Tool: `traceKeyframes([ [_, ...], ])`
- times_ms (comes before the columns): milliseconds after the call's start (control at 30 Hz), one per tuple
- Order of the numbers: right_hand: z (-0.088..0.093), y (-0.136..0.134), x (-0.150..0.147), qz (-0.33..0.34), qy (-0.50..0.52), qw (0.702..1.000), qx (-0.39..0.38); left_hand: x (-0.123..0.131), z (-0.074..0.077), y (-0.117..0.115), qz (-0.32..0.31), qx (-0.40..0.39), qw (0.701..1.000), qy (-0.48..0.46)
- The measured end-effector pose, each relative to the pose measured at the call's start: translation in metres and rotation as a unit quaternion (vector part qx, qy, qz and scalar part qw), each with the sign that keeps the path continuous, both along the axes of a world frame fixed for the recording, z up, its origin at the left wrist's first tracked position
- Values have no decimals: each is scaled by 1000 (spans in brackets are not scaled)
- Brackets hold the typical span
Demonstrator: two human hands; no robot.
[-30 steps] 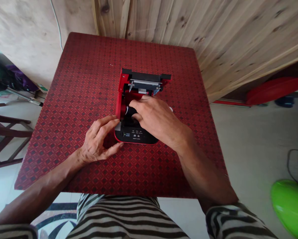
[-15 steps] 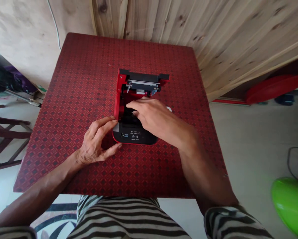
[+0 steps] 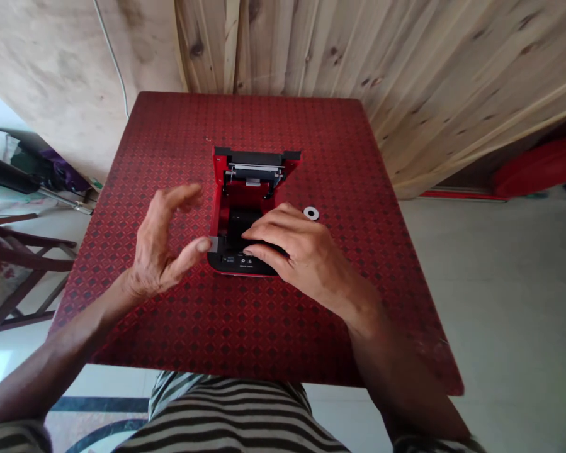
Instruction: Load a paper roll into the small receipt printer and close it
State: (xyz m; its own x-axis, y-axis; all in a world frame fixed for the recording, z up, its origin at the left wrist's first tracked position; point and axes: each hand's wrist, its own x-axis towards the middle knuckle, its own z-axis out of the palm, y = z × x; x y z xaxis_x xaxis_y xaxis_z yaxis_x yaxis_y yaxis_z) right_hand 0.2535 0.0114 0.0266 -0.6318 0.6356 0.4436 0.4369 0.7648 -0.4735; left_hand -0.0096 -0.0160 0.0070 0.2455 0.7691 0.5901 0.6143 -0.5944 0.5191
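A red and black thermal printer (image 3: 245, 265) stands on the table with its lid (image 3: 257, 158) raised, showing a roller bar inside the lid and a dark compartment. Just left of it is my left hand (image 3: 162, 242), fingers spread and lifted, the thumb tip close to the grey patch at the printer's front left corner. My right hand (image 3: 294, 242) reaches over the printer's right side. Its fingers are bent, with a gap between thumb and forefinger above the compartment's front edge; nothing shows between them. A small white paper roll (image 3: 311, 213) with a dark core lies beyond my right hand.
A red patterned cloth covers the table (image 3: 245, 327). Wooden boards (image 3: 311, 50) line the wall behind it. To the left are a dark wooden chair (image 3: 28, 258) and a metal pole with a black sleeve (image 3: 9, 173). A red round object (image 3: 537, 167) sits at the far right.
My left hand has come off the printer's left side and opened outward. My right hand has drawn back from deep in the compartment towards its front edge, uncovering the paper roll.
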Motion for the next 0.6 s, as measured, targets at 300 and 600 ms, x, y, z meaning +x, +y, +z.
traceKeyframes([
  [300, -8, -8, -8, -38, -15, 994, 97, 20, 18, 92, -29, 26, 999, 9],
  [600, -10, -30, 3, -50, -11, 991, 126, 20, 30, 60, -79, -45, 995, 48],
])
